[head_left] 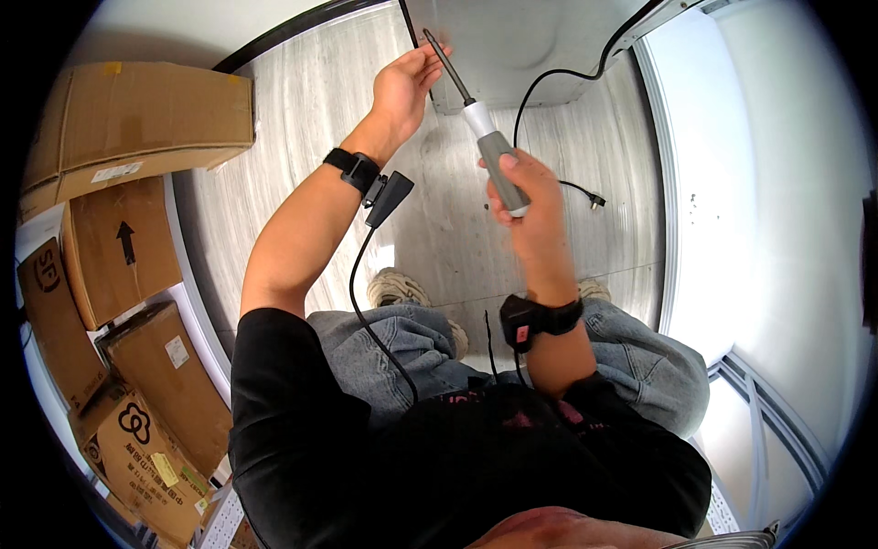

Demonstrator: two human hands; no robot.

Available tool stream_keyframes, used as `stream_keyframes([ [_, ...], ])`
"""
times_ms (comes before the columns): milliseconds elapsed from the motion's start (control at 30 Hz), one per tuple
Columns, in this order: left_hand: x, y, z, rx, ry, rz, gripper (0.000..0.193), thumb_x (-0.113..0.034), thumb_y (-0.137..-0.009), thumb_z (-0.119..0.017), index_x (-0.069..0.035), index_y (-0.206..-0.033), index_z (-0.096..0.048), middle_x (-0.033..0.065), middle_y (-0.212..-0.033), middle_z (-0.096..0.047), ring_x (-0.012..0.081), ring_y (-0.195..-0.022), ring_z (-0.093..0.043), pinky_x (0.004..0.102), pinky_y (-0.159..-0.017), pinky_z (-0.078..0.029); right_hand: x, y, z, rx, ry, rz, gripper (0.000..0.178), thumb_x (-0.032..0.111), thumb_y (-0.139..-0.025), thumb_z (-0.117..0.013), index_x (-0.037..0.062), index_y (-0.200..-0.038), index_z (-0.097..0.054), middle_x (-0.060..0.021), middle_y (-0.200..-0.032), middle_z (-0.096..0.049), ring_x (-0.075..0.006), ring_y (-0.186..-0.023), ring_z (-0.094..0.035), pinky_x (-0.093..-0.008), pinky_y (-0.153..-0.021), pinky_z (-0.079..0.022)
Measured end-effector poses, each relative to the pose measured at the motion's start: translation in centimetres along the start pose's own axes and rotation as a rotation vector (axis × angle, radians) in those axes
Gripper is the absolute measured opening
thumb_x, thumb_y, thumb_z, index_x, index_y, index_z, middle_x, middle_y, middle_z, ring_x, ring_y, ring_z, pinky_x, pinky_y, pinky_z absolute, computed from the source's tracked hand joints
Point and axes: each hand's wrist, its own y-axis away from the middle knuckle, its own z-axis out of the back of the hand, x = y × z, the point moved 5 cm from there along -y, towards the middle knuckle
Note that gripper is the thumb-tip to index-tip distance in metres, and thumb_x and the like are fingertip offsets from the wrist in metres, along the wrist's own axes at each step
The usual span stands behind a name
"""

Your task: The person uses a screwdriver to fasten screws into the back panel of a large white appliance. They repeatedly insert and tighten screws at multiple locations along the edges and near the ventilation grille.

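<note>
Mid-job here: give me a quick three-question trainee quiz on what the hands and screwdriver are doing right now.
1. True or false: the right hand grips the screwdriver by its grey handle.
2. What does the left hand touch? A) a box B) the screwdriver's shaft near the tip C) the cable
3. Fill in: the cardboard boxes are stacked on the person's ____ side.

Key: 1 true; 2 B; 3 left.

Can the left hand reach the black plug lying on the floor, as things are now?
Probably not at once: the left hand is raised at the screwdriver tip, and the plug lies beyond the right hand.
</note>
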Motion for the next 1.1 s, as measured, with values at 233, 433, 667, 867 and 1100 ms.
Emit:
stream_keyframes([
  [233, 1.2, 1.0, 1.0, -0.008, -0.168, 0.048, 0.026, -0.01, -0.096, -0.039, 0.001, -0.106, -0.06, 0.0095, -0.111, -0.063, 0.0153, -0.1, -0.057, 0.0282, -0.091, -0.041, 8.9, 0.9, 2.4, 0.147, 0.375, 0.147, 0.025, 0.027, -0.08, -0.066, 0.0029, -0.087, -0.063, 0.0011, -0.06, -0.053, -0.0043, -0.05, -0.044, -0.0203, -0.044, -0.031],
  [433, 3.1, 3.2, -2.4, 0.163, -0.441, 0.37, 0.024, -0.019, -0.096, -0.044, -0.003, -0.109, -0.059, 0.0053, -0.107, -0.062, 0.0139, -0.097, -0.057, 0.0287, -0.086, -0.044, 20.6, 2.2, 1.1, 0.298, 1.091, 0.324, 0.025, 0.026, -0.08, -0.068, 0.0025, -0.086, -0.067, 0.0022, -0.061, -0.055, -0.0047, -0.053, -0.05, -0.0183, -0.047, -0.037],
  [667, 5.8, 4.9, -12.6, 0.471, -0.577, 0.446, 0.021, -0.017, -0.094, -0.05, -0.004, -0.107, -0.06, 0.005, -0.103, -0.064, 0.0124, -0.094, -0.059, 0.0265, -0.083, -0.045, 30.2, 6.6, 12.7, 0.354, 1.25, 0.066, 0.019, 0.014, -0.085, -0.066, 0.0031, -0.101, -0.065, 0.0006, -0.074, -0.062, -0.0069, -0.063, -0.052, -0.0206, -0.056, -0.041],
  [867, 12.9, 5.2, -21.7, 0.605, -0.728, 0.419, 0.02, -0.018, -0.091, -0.056, -0.005, -0.105, -0.062, 0.004, -0.099, -0.065, 0.0113, -0.092, -0.058, 0.0256, -0.081, -0.045, 24.6, 10.4, 32.0, -0.047, 1.021, 0.323, 0.021, 0.021, -0.08, -0.066, 0.0062, -0.094, -0.065, 0.0043, -0.065, -0.053, -0.0049, -0.054, -0.045, -0.0201, -0.05, -0.036],
  [1100, 25.8, 3.7, -32.2, 0.745, -0.976, -0.022, 0.017, -0.011, -0.085, -0.065, -0.003, -0.1, -0.064, 0.0047, -0.097, -0.066, 0.0121, -0.089, -0.059, 0.0278, -0.077, -0.048, 10.3, 14.6, 45.9, -0.619, 0.314, 0.288, 0.018, 0.018, -0.083, -0.062, 0.0051, -0.095, -0.061, 0.001, -0.073, -0.057, -0.0065, -0.058, -0.047, -0.0212, -0.054, -0.037],
])
